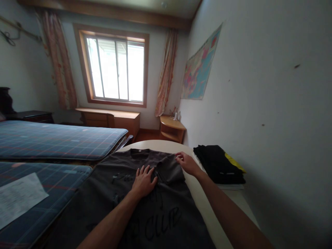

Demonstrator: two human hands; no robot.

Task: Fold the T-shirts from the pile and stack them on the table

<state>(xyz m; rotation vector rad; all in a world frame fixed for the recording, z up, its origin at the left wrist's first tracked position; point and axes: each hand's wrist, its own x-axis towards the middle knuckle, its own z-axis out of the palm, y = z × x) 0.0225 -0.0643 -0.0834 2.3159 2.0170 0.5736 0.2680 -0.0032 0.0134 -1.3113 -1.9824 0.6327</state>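
A dark grey T-shirt with black lettering on its front lies spread over a pale round-edged table, its collar towards the window. My left hand rests flat on the chest of the shirt, fingers spread. At the upper right edge of the shirt, by the sleeve, my right hand has its fingers bent and pinched on the fabric. The sleeve on that side lies in folds over the body. The lower part of the shirt is partly hidden by my left forearm.
Beside my right arm is a stack of folded black clothes with a yellow piece. Plaid mattresses stand on the left, one bearing a sheet of paper. A white wall rises close on the right.
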